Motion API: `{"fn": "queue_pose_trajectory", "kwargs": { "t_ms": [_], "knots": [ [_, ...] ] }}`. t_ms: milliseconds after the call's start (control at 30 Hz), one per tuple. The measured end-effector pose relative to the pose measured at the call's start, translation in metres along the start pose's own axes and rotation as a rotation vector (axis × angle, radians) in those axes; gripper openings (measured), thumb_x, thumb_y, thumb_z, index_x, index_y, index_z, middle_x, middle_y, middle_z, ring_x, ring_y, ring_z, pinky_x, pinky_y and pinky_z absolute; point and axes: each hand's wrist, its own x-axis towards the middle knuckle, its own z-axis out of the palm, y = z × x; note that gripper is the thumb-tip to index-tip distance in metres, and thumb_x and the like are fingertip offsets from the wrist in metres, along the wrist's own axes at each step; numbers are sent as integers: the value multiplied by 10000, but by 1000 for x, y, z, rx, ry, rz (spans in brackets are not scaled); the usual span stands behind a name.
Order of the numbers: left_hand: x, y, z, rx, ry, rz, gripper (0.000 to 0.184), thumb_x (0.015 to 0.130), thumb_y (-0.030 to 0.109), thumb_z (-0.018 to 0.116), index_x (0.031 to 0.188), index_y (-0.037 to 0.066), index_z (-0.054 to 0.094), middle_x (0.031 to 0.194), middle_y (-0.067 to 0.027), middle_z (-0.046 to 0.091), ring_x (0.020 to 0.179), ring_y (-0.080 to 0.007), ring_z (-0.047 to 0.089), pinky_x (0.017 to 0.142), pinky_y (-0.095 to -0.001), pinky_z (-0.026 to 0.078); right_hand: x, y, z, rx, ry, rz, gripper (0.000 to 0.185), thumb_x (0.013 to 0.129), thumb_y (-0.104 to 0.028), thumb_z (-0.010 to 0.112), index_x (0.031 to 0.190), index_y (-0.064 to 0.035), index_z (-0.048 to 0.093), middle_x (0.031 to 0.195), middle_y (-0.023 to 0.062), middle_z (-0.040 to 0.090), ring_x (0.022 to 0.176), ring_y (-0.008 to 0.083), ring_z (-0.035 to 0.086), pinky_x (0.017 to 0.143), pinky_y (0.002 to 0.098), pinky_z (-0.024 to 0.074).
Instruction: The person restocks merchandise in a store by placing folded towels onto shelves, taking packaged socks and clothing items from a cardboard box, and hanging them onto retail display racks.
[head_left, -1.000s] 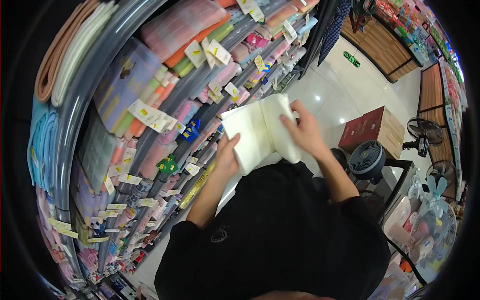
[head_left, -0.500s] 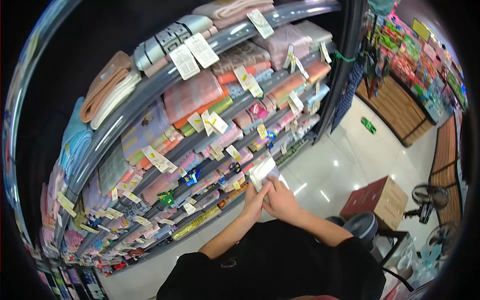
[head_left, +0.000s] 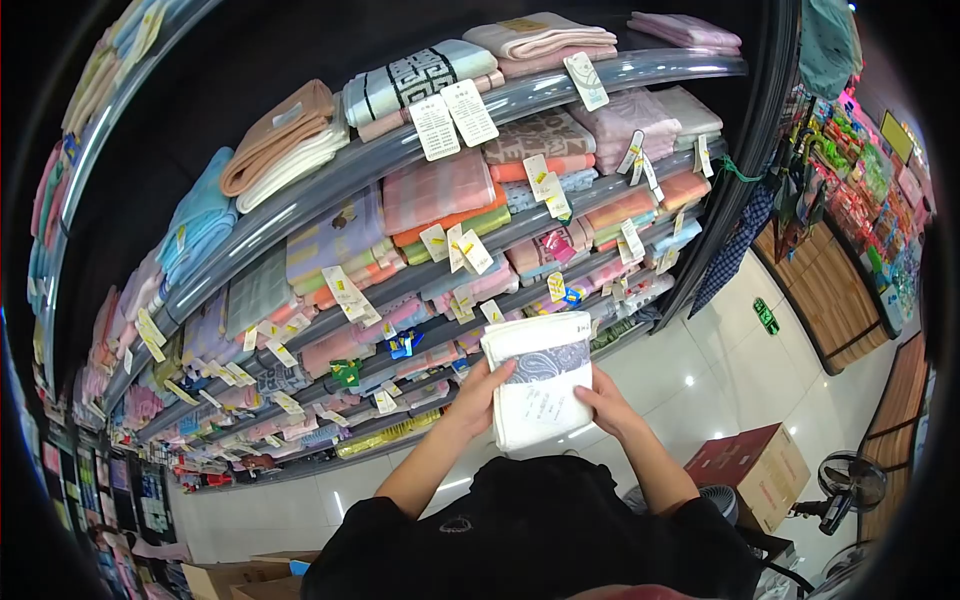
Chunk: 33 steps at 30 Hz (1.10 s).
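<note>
A folded white towel [head_left: 535, 340] with a grey-blue paisley band and faint printed lettering is held up in front of my chest. My left hand [head_left: 480, 398] grips its left edge, thumb on the front near the band. On the opposite side my right hand [head_left: 610, 402] holds the right edge, with its thumb pressed on the white lower part. The fingers behind the towel are hidden. Beyond it, folded towels with hanging price tags fill the shelves; a pink striped towel [head_left: 438, 190] lies on one of the upper tiers.
A curved grey shelf rail [head_left: 330, 160] runs across the rack. At the right are a red-and-brown carton [head_left: 750, 475], a fan [head_left: 850, 480] and hanging umbrellas [head_left: 735, 240]. A green floor sticker [head_left: 766, 316] marks the tiles. Open cardboard boxes [head_left: 235, 575] stand at lower left.
The hands have moved apart to the towel's two sides, and the towel now faces me with its broad front in view. The camera view has shifted, bringing the boxes at lower left into sight.
</note>
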Motion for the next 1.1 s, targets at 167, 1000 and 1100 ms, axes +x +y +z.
{"fn": "queue_pose_trajectory", "kwargs": {
  "t_ms": [167,1000,1100],
  "knots": [
    [4,12,0,99,20,95,465,933,67,609,1350,44,402,1253,-104,563,1144,-209,573,953,-352,505,7,-25,17,-262,53,-165,539,847,-61,689,1318,11,437,1191,108,590,1094,163,561,950,319,447],
    [-76,311,37,975,-171,460,565,871,173,718,1361,52,464,1225,-89,602,1075,-155,598,900,-319,513,127,-222,205,-512,-489,-591,627,819,-297,732,1316,14,509,1183,117,610,1093,160,563,929,309,444],
    [-85,346,38,1324,-161,571,552,877,198,714,1352,41,480,1228,-77,596,1091,-155,591,911,-318,502,132,-244,243,-627,-601,-498,646,819,-288,742,1314,48,498,1114,119,646,1009,154,607,870,293,481]
  ]
}}
